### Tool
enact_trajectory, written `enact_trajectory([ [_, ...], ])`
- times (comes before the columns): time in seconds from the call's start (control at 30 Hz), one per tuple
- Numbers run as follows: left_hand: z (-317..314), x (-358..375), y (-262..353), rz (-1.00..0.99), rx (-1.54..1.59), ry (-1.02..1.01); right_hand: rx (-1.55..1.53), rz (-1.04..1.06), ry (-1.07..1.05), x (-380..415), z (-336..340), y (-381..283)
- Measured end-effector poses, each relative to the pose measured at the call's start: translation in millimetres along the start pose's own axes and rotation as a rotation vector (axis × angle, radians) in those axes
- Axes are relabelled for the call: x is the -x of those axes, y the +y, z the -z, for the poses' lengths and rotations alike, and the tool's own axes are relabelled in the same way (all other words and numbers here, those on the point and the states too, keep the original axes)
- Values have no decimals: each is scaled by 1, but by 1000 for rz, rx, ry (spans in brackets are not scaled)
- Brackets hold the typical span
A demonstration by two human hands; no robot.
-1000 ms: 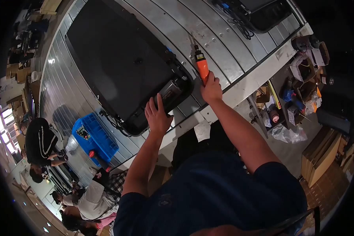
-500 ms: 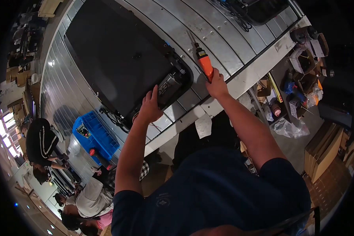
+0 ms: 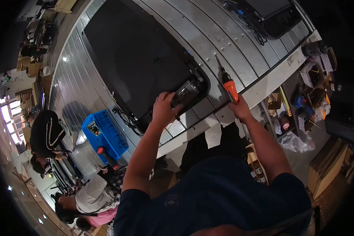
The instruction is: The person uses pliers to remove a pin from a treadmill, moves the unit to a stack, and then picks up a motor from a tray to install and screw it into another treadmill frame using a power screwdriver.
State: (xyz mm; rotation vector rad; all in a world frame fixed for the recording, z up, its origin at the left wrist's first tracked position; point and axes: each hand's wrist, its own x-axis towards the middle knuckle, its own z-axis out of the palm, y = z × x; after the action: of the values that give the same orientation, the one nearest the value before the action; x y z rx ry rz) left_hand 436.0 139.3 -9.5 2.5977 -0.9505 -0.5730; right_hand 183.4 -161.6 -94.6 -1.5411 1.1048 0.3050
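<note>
My left hand (image 3: 165, 111) is at the near-left end of a dark cylindrical motor (image 3: 187, 92), fingers curled on one side and the thumb on the other. The motor lies along the edge of a large flat black panel (image 3: 133, 59). In my right hand (image 3: 240, 109) is an orange electric screwdriver (image 3: 231, 89), gripped by its rear end. Its long thin bit points away from me over the metal tabletop, right of the panel and apart from it. The underside of my left fingers is hidden.
The slatted metal table (image 3: 240, 55) carries a blue plastic bin (image 3: 108, 129), a red-and-black tool (image 3: 106, 157) beside it, and a black device (image 3: 277, 19) with cables at the far right. Boxes and plastic bags stand off the right edge. Other people work at left.
My view has shifted, so the table appears further right and lower. My left hand has moved in against the motor's end, its fingers now curled. The screwdriver stays in my right hand.
</note>
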Motion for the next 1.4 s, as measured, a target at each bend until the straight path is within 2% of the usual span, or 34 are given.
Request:
enact_trajectory([
  [0.07,13,-44,-18,31,201,201,-123,-72,-49,26,2,19],
  [0.13,29,-94,-35,309,411,192,-225,-125,-54,54,-4,41],
  [0.2,31,-131,-56,269,359,313,-244,-109,-13,84,-15,72],
  [0.27,33,-150,-55,270,299,306,-189,39,76,107,-33,140],
  [0.33,30,-164,-53,220,188,325,-210,4,95,124,-45,160],
  [0.4,21,-173,-56,123,26,364,-324,-296,6,167,-46,115],
  [0.5,14,-182,-66,41,-14,392,-369,-356,-3,179,-58,115],
  [0.63,28,-177,-66,-83,-129,478,-374,-398,14,178,-63,120],
  [0.73,29,-178,-75,-104,-207,425,-408,-352,-2,176,-57,123],
  [0.83,36,-199,-86,-158,-195,287,-410,-293,26,174,-55,131],
  [0.93,41,-214,-81,-104,-223,201,-417,-195,26,169,-54,145],
  [0.97,41,-216,-79,-78,-238,158,-481,-266,-21,170,-49,144],
  [1.0,41,-213,-72,-137,-335,238,-467,-274,-29,171,-44,137],
  [1.07,34,-193,-46,-95,125,298,-438,-297,-51,174,-37,131],
  [1.1,29,-182,-27,-70,359,329,-423,-240,-9,173,-39,140],
  [1.17,18,-128,12,174,957,110,-409,-130,-9,183,-34,147],
  [1.23,-17,-62,43,309,1229,9,-361,-24,-49,195,-28,151],
  [1.3,-50,0,84,515,1751,-45,-282,70,-136,218,-19,149],
  [1.37,-82,44,94,649,2005,-200,-116,6,-229,242,-7,123],
  [1.4,-103,59,92,633,2043,-215,-87,7,-257,250,-4,111],
])
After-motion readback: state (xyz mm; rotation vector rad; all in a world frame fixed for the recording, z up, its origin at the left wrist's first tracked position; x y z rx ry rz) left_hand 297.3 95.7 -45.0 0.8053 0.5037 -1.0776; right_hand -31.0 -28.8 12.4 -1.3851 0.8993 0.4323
